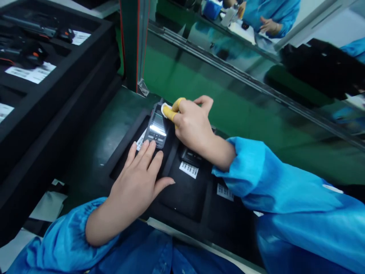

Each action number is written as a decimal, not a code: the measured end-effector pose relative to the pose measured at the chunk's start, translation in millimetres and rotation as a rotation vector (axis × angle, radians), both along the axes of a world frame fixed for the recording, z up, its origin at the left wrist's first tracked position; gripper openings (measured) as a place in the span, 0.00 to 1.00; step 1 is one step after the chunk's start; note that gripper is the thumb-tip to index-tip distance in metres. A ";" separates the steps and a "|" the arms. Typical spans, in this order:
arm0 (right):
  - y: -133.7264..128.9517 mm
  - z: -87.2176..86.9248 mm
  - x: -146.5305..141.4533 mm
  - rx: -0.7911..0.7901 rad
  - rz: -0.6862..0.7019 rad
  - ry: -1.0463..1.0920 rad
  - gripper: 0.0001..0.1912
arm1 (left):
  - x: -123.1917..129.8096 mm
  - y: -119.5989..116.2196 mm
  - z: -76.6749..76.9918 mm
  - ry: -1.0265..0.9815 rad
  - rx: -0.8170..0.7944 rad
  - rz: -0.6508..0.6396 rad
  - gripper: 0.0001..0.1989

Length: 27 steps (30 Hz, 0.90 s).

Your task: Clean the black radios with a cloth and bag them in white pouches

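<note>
A black handheld radio [157, 127] with a glossy screen and small keys lies tilted in a compartment of a black foam tray [182, 205]. The fingertips of my left hand [139, 173] rest on its lower end, fingers stretched and thumb out to the side. My right hand [192, 121] wears yellow finger cots on two fingers. Those fingers press a small white wiping pad [164, 110] against the upper right corner of the radio. Under my right wrist, a second device [191, 156] sits partly hidden in the adjacent compartment, by a barcode label [188, 169].
Stacked black foam trays [94, 57] with more radios [23, 53] and labels rise at the left. A dark post [131, 45] and a metal rail [216, 57] stand beyond the green bench surface. Across the rail, a co-worker in a blue sleeve [285, 19] handles items.
</note>
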State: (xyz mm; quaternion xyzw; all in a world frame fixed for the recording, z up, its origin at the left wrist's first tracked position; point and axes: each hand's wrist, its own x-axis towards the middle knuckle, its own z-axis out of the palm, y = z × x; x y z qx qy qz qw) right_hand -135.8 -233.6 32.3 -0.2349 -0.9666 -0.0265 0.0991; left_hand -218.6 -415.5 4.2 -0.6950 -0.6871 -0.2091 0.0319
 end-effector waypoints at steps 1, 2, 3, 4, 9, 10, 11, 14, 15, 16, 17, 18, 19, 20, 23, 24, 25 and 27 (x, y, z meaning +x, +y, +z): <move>-7.3 -2.7 3.7 0.015 0.041 -0.027 0.21 | 0.8 -0.2 -0.8 -0.005 0.007 -0.001 0.27; -14.1 -4.6 8.1 0.031 0.101 -0.046 0.22 | 1.3 -0.4 -1.3 -0.008 0.009 -0.004 0.27; -19.4 -5.5 12.1 0.047 0.173 -0.058 0.23 | 1.5 -0.5 -1.7 -0.009 0.007 -0.007 0.27; -22.2 -5.6 15.0 0.061 0.241 -0.062 0.23 | 1.7 -0.6 -1.9 -0.011 0.005 -0.009 0.27; -4.5 -0.7 7.1 0.127 0.107 -0.012 0.22 | 1.8 -0.8 -1.2 -0.021 -0.012 -0.001 0.24; -2.3 -0.3 4.5 0.140 0.050 -0.006 0.22 | 2.0 -0.9 -1.0 -0.025 -0.016 0.000 0.24; -2.8 -0.3 2.7 0.154 0.033 -0.005 0.21 | 2.3 -0.9 -0.8 -0.029 -0.023 0.000 0.24; -14.7 -1.2 2.0 0.178 0.224 -0.009 0.20 | 3.1 -0.8 -1.1 -0.039 -0.044 -0.005 0.25; -17.9 -1.1 1.8 0.168 0.294 -0.013 0.19 | 3.3 -0.8 -1.3 -0.039 -0.050 -0.004 0.26; -18.9 -0.6 0.7 0.151 0.325 -0.017 0.19 | 3.4 -0.7 -1.5 -0.037 -0.052 -0.003 0.26; -17.4 0.3 -1.3 0.132 0.305 -0.022 0.18 | 3.4 -0.6 -1.6 -0.035 -0.051 -0.003 0.26; -13.9 1.4 -3.9 0.115 0.247 -0.025 0.18 | 3.2 -0.6 -1.5 -0.034 -0.048 -0.003 0.26; -9.8 2.6 -6.8 0.100 0.169 -0.025 0.19 | 3.0 -0.6 -1.4 -0.035 -0.044 -0.001 0.25; -6.2 3.6 -9.1 0.089 0.097 -0.026 0.20 | 2.8 -0.6 -1.2 -0.036 -0.040 0.002 0.24; -8.5 3.6 -9.3 0.081 0.109 -0.037 0.21 | 2.5 -0.8 -0.7 -0.037 -0.040 0.002 0.24; -13.4 2.6 -7.3 0.090 0.185 -0.039 0.20 | 2.5 -0.8 -0.7 -0.037 -0.043 -0.001 0.25; -18.7 1.4 -5.3 0.100 0.266 -0.042 0.19 | 2.7 -0.8 -0.8 -0.037 -0.049 -0.003 0.26; -25.7 -0.7 -4.0 0.106 0.327 -0.051 0.18 | 3.0 -0.8 -1.1 -0.039 -0.055 0.002 0.26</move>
